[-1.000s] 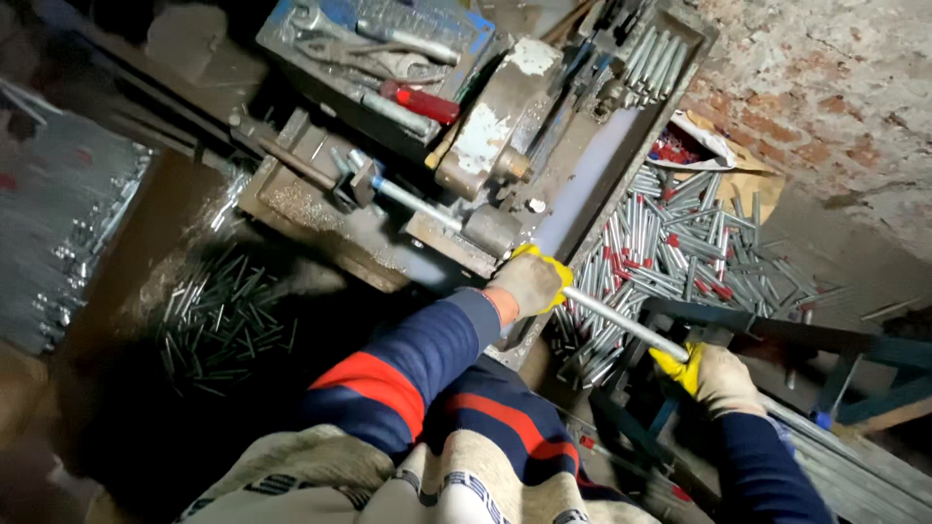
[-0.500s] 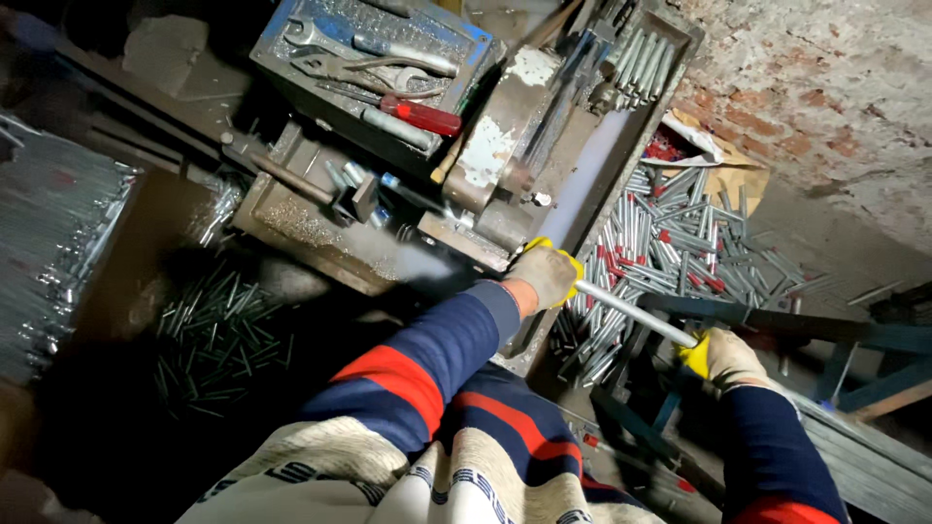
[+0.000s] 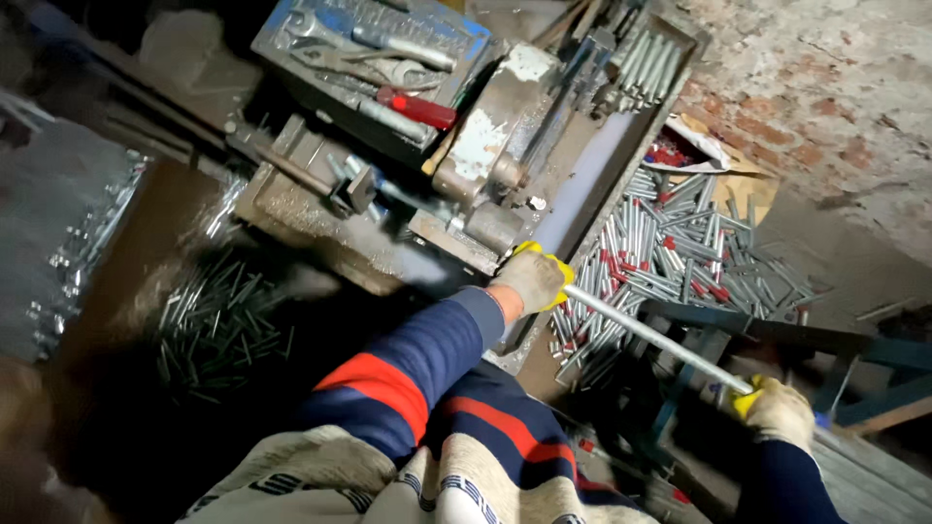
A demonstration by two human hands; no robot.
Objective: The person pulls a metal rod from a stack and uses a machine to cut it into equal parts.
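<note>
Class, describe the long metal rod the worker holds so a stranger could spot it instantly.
Start at the grey cutting machine. The rod slants from it between the left hand and right hand. Unlike the short cut tubes heaped behind, it is long and held.

A tray of tools sits behind the machine, a pile of short tubes lies to its right, small rods lie to its left, and a long rod runs between left hand and right hand.

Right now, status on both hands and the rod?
Left hand gripping metal rod near the cutting machine. Right hand holding its far end. Cut tubes piled beneath; nothing blocking.
</note>
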